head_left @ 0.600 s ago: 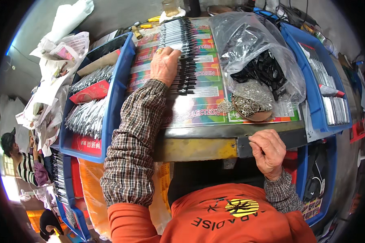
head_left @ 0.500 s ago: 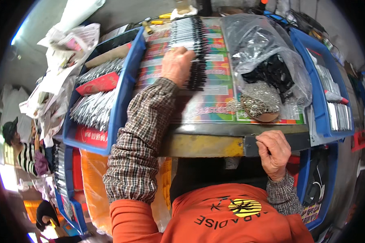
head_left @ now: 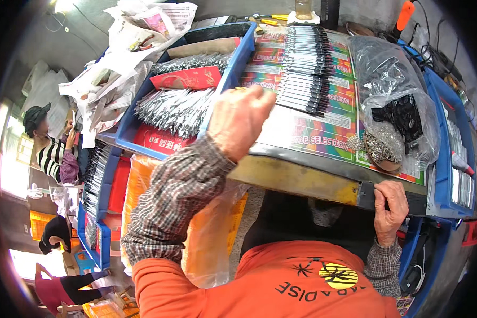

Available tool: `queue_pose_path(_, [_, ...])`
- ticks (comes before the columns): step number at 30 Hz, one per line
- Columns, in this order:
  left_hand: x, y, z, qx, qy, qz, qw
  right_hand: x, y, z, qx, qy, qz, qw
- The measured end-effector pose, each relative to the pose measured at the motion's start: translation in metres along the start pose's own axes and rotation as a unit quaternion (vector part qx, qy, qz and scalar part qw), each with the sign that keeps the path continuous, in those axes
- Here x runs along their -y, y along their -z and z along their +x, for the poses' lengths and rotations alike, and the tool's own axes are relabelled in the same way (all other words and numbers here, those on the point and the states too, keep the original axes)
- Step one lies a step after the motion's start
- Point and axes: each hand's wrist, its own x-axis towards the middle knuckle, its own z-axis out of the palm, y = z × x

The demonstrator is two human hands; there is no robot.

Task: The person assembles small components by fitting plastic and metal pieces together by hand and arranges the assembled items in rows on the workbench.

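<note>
My left hand (head_left: 242,119) is raised over the table's near left part, beside the wall of a blue tray (head_left: 233,71). Its fingers are curled; whatever lies inside them, if anything, is hidden. To its right, slim silver pieces with black ends (head_left: 305,69) lie side by side in a long row on a colourful printed sheet (head_left: 323,139). The tray holds loose slim silver-white pieces (head_left: 175,112) and red cards (head_left: 188,78). By the table's front edge, my right hand (head_left: 391,209) is closed, thumb against the curled fingers, with nothing recognisable in it.
A clear plastic bag (head_left: 379,58) at right holds black parts (head_left: 400,119) and small shiny metal parts (head_left: 384,146). Another blue tray (head_left: 444,153) stands beyond it. Crumpled paper (head_left: 108,98) lies left; a cup (head_left: 303,9) stands behind. Other people (head_left: 53,138) are at far left.
My left hand has come off the row, back and left toward the blue tray. My right hand stays at the table edge. The whole view has turned, shifting the table rightward.
</note>
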Motion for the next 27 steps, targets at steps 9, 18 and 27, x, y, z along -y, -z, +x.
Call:
queue_pose_path(9, [0.155, 0.017, -0.047, 0.047, 0.156, 0.161, 0.973, 0.001, -0.002, 0.002, -0.002, -0.004, -0.015, 1.000])
queue_pose_path(18, [0.210, 0.004, -0.069, 0.153, 0.188, 0.204, 0.948, 0.001, -0.003, 0.003, 0.007, 0.001, -0.037, 0.999])
queue_pose_path(27, [0.217, 0.008, -0.068, 0.181, 0.180, 0.185, 0.949, 0.003, -0.005, 0.006, 0.006, 0.012, -0.045, 0.999])
